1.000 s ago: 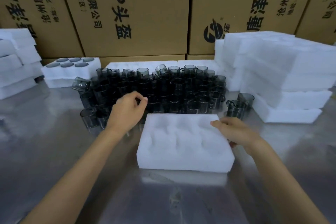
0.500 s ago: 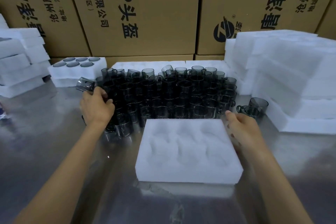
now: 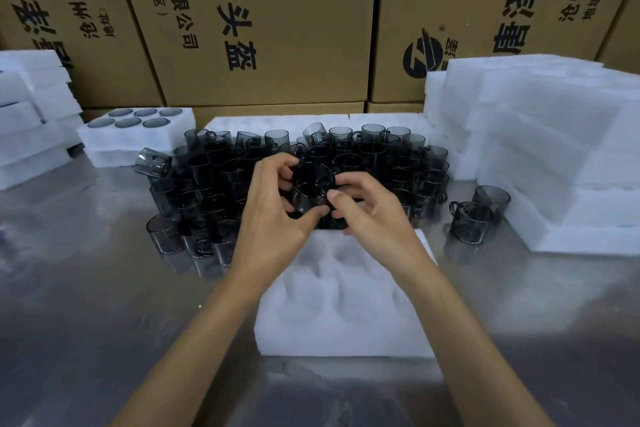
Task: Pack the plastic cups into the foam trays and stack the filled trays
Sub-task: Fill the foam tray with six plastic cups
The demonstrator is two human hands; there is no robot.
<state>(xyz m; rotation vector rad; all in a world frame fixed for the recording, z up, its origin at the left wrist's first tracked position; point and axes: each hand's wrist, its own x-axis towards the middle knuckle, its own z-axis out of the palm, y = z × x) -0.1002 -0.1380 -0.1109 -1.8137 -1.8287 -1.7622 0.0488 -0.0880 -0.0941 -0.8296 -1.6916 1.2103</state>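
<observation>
A dark smoky plastic cup (image 3: 310,190) is held tilted above the far edge of the white foam tray (image 3: 341,308), whose round pockets hold nothing. My left hand (image 3: 273,215) grips the cup from the left with thumb and curled fingers. My right hand (image 3: 367,210) pinches it from the right, at its handle side. Behind both hands stands a dense crowd of the same cups (image 3: 388,163) on the metal table.
A filled foam tray (image 3: 104,137) sits on another at the back left, beside a foam stack (image 3: 24,121). A tall pile of foam trays (image 3: 540,149) rises at the right, with two loose cups (image 3: 478,211) before it. Cardboard boxes (image 3: 263,21) wall the back.
My left hand left the cups at the left and came to the middle holding a cup. My right hand let go of the tray's right edge and joined it on the cup.
</observation>
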